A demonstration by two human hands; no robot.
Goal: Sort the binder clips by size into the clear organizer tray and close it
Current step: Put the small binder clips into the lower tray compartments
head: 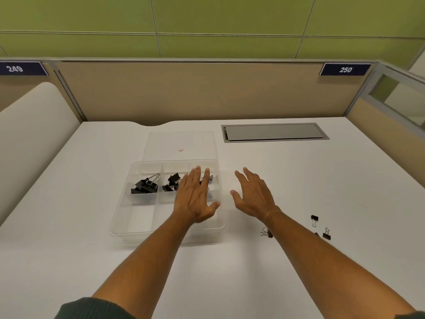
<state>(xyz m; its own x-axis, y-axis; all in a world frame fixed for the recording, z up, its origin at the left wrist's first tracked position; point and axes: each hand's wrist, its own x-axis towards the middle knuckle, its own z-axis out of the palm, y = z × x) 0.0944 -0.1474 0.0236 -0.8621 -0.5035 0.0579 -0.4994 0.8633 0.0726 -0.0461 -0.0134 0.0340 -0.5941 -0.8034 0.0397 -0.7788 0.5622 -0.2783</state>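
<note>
Overhead, both hands' grips spread: left hand (195, 199) above tray (128, 217); right hand (253, 196) beside; signs (345, 69) read 249, 250.

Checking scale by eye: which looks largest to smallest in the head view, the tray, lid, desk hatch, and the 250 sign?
1. Tray
2. Desk hatch and lid: too close to rank; both lie farther away
3. 250 sign, farthest away

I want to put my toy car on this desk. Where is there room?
Bare desk lies between the grey hatch and the loose clips, and also left of the tray. The near desk is bare either side of the arms. It is crowded at the tray, under the left hand, and by the right hand.
</note>
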